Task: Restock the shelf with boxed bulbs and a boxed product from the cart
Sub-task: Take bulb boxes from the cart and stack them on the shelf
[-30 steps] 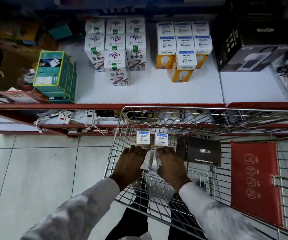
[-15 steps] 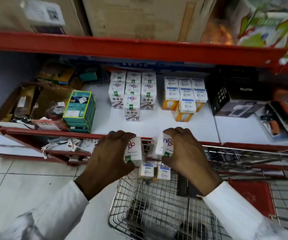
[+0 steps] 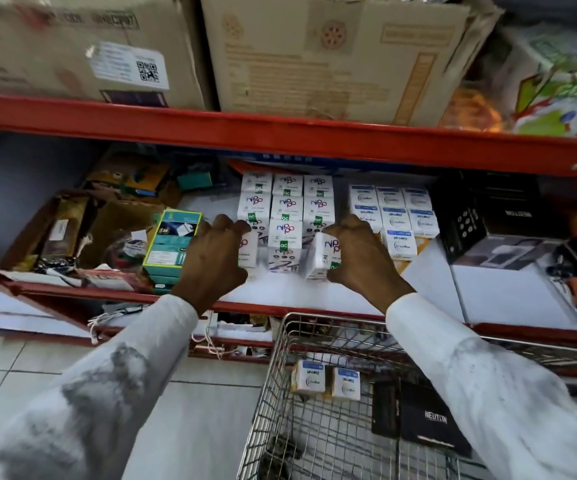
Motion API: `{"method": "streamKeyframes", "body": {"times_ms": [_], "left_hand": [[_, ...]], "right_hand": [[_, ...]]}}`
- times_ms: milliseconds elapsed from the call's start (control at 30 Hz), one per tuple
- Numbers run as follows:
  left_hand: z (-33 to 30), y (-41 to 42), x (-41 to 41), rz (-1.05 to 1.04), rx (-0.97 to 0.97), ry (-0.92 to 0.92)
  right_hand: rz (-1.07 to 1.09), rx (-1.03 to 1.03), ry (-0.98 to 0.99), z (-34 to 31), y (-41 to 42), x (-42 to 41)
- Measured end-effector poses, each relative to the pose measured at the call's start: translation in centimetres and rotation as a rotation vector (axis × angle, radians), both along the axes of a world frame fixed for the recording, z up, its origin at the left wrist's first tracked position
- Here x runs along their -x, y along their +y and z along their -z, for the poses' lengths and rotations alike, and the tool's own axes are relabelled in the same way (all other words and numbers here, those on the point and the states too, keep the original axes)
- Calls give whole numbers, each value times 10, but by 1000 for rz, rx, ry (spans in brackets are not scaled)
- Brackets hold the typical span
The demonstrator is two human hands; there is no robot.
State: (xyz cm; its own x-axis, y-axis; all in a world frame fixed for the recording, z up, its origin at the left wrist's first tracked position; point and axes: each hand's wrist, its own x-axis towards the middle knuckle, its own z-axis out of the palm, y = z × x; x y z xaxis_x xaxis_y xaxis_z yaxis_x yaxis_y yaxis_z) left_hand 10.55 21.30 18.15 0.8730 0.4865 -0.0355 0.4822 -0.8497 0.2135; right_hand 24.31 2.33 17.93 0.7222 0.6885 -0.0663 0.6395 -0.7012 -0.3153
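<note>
My left hand (image 3: pixel 212 258) grips a white Nippo bulb box (image 3: pixel 248 252) on the white shelf (image 3: pixel 429 282), just left of the stacked Nippo boxes (image 3: pixel 285 209). My right hand (image 3: pixel 358 256) grips a second Nippo bulb box (image 3: pixel 325 252) just right of that stack's front box. Both boxes stand upright at shelf level. White-and-blue bulb boxes (image 3: pixel 392 211) are stacked to the right. In the wire cart (image 3: pixel 273 375) below lie two white-and-blue bulb boxes (image 3: pixel 326 377) and a black Neuton box (image 3: pixel 429 422).
A stack of green boxes (image 3: pixel 171 242) stands left of my left hand, with cluttered cardboard and packets beyond. Black appliance boxes (image 3: pixel 487 223) and an orange-handled tool (image 3: pixel 576 291) sit at the right. Large cartons (image 3: pixel 332 53) fill the red-edged shelf above.
Both hands lifted a Nippo box each out of the cart and carried them forward onto the shelf beside the Nippo stack. The view tilted up from the cart.
</note>
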Motion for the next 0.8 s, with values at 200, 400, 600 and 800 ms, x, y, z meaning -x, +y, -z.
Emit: {"method": "streamKeyframes", "body": {"times_ms": [200, 400, 600, 800], "left_hand": [[20, 12, -26, -9, 17, 19], [28, 18, -44, -6, 36, 21], [39, 18, -47, 5, 60, 2], [47, 13, -36, 44, 52, 13]], "right_hand": [[-16, 49, -34, 18, 17, -18], [-24, 64, -61, 23, 30, -31], [-39, 90, -53, 30, 35, -33], [-59, 89, -104, 34, 28, -20]]}}
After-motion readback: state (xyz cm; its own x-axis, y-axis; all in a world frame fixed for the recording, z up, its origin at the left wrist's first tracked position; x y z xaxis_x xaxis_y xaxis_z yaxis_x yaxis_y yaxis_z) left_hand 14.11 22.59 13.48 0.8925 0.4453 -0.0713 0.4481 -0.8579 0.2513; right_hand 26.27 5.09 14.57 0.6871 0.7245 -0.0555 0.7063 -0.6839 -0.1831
